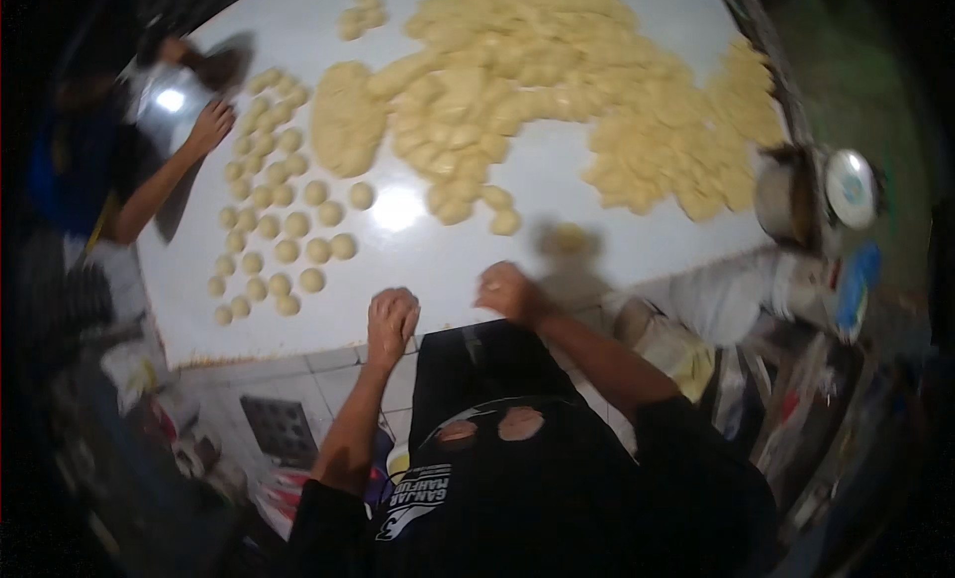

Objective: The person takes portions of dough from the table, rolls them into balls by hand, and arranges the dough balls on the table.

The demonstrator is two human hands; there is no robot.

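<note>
Both my hands are at the near edge of a white table (418, 280). My left hand (394, 317) is curled with its knuckles up, fingers bent down toward the tabletop; whatever lies under them is hidden. My right hand (505, 291) is also closed, its fingers folded inward, and I cannot make out what is in it. A single piece of dough (569, 238) sits just beyond my right hand, in a shadow. Left of my left hand, several round dough balls (286, 251) lie spaced out. Farther off spreads a big heap of flattened dough pieces (468, 110).
A large dough slab (348, 120) lies beside the balls. At the far left is another person's hand (211, 128), over the table. A metal pot (786, 195) and a round white lid (852, 188) are off the right edge. A dark tray (279, 427) is below the table.
</note>
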